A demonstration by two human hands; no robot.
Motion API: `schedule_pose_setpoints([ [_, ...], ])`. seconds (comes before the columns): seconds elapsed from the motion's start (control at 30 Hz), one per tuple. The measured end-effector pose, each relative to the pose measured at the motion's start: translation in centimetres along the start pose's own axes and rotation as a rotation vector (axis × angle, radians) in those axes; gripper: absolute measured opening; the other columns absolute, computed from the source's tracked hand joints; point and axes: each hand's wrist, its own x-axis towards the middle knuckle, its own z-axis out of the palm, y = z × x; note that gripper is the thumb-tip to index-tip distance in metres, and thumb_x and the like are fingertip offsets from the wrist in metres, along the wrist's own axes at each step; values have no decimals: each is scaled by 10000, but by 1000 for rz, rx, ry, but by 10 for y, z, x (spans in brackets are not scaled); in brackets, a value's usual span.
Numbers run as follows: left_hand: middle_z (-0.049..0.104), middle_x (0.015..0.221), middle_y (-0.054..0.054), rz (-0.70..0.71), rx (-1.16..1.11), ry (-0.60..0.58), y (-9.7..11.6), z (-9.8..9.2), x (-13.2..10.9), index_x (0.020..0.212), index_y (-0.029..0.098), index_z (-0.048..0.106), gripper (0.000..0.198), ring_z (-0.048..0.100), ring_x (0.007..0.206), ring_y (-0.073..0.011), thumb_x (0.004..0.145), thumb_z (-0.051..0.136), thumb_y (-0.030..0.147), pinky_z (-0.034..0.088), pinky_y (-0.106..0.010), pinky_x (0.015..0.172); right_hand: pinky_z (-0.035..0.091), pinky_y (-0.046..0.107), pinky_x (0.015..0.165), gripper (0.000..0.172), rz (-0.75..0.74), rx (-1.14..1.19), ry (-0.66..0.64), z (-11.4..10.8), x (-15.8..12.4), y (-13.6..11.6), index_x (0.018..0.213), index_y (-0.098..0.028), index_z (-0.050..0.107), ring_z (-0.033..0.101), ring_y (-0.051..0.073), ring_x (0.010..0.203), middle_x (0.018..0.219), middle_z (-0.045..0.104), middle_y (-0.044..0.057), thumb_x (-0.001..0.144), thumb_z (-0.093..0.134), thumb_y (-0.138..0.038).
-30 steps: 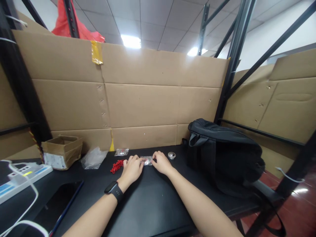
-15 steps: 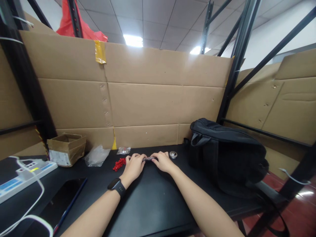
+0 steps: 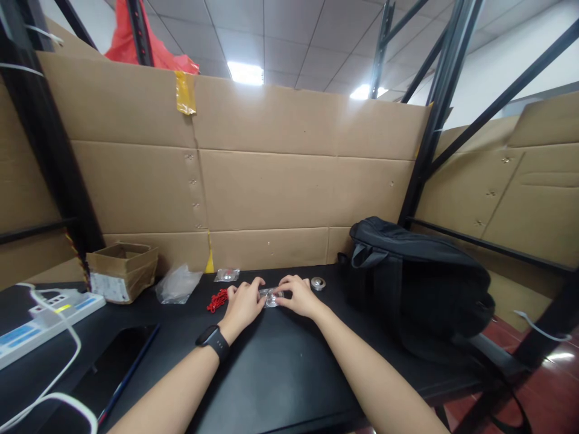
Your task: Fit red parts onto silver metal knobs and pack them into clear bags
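Observation:
My left hand point(image 3: 242, 303) and my right hand point(image 3: 298, 296) meet at the far middle of the black table point(image 3: 280, 374). Both pinch a small clear plastic bag point(image 3: 270, 297) with a round shiny part inside, held between their fingertips just above the table. A black watch sits on my left wrist point(image 3: 211, 342). A heap of red pieces point(image 3: 218, 299) lies just left of my left hand. A round metal part point(image 3: 318, 283) lies just right of my right hand. Another small clear bag point(image 3: 227, 275) lies behind my left hand.
A black backpack point(image 3: 420, 289) stands at the right. A cardboard wall point(image 3: 289, 181) closes the back. At the left are a small open cardboard box point(image 3: 122, 268), a crumpled clear bag point(image 3: 178, 283), a white power strip point(image 3: 40, 319) with cables, and a dark tablet point(image 3: 117, 367).
The small bag between my fingers has turned and lifted slightly, so its round shiny part now shows. Both hands stay in the same spot. The camera shifted a little.

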Motion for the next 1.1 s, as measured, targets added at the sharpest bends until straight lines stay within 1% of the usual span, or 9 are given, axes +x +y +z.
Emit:
schedule_pose_setpoints([
  [0.2, 703, 1019, -79, 6, 132, 91, -1, -16, -3, 1018, 252, 625, 169, 548, 1048, -286, 902, 507, 280, 289, -456, 910, 260, 385, 885, 187, 37, -88, 31, 14, 9, 0, 1032, -312, 735, 554, 240, 1041, 1108, 713, 39, 847, 733, -339],
  [0.33, 683, 1088, -93, -79, 189, 206, -32, -44, 4, 996, 257, 665, 232, 516, 1110, -304, 888, 468, 200, 318, -472, 937, 277, 390, 892, 205, -23, -178, 3, 22, 36, -5, 1055, -310, 731, 564, 249, 1017, 1085, 731, 48, 851, 726, -313],
  [0.43, 681, 1121, -94, -154, 213, 156, -69, -60, 10, 992, 274, 715, 321, 503, 1144, -320, 813, 495, 124, 363, -454, 928, 287, 403, 916, 230, -3, -271, -15, 31, 65, -12, 1081, -327, 738, 552, 264, 1043, 1081, 733, 72, 861, 710, -267],
  [0.53, 705, 1120, -65, -99, 164, -8, -95, -67, 14, 973, 292, 745, 293, 533, 1130, -309, 777, 565, 171, 390, -433, 953, 306, 404, 931, 225, 75, -307, -4, 44, 87, -19, 1086, -329, 742, 538, 270, 1070, 1051, 733, 86, 887, 671, -251],
  [0.6, 723, 1100, -47, -54, 118, -71, -104, -68, 15, 972, 302, 753, 249, 569, 1105, -292, 782, 604, 245, 407, -405, 959, 329, 394, 926, 237, 108, -297, 16, 53, 95, -23, 1120, -315, 729, 532, 273, 1086, 1069, 729, 93, 901, 651, -268],
  [0.7, 744, 1042, -46, -43, 91, -66, -106, -69, 15, 970, 297, 759, 225, 620, 1045, -278, 792, 622, 303, 431, -378, 935, 356, 380, 927, 291, 111, -263, 54, 57, 98, -28, 1209, -288, 682, 528, 271, 1108, 1131, 713, 96, 929, 608, -312],
  [0.9, 750, 1010, -48, -16, 34, -121, -101, -68, 14, 901, 305, 783, 192, 635, 1035, -265, 767, 649, 276, 433, -356, 957, 373, 381, 965, 258, 114, -247, 25, 18, 79, -18, 1157, -264, 679, 532, 254, 1153, 1210, 646, 86, 933, 550, -264],
  [1.0, 743, 1037, -75, -42, 87, -95, -97, -61, 14, 918, 290, 780, 219, 601, 1085, -295, 772, 617, 270, 422, -394, 972, 392, 386, 961, 349, 169, -293, -20, -12, 51, 8, 1201, -249, 651, 541, 269, 1157, 1235, 616, 105, 854, 632, -222],
  [1.1, 729, 1023, -106, -72, 151, -66, -95, -52, 14, 885, 273, 775, 209, 572, 1079, -321, 760, 609, 253, 414, -438, 955, 414, 400, 939, 504, 336, -318, -49, -35, 15, 42, 1249, -241, 626, 535, 308, 1184, 1280, 590, 123, 756, 730, -243],
])
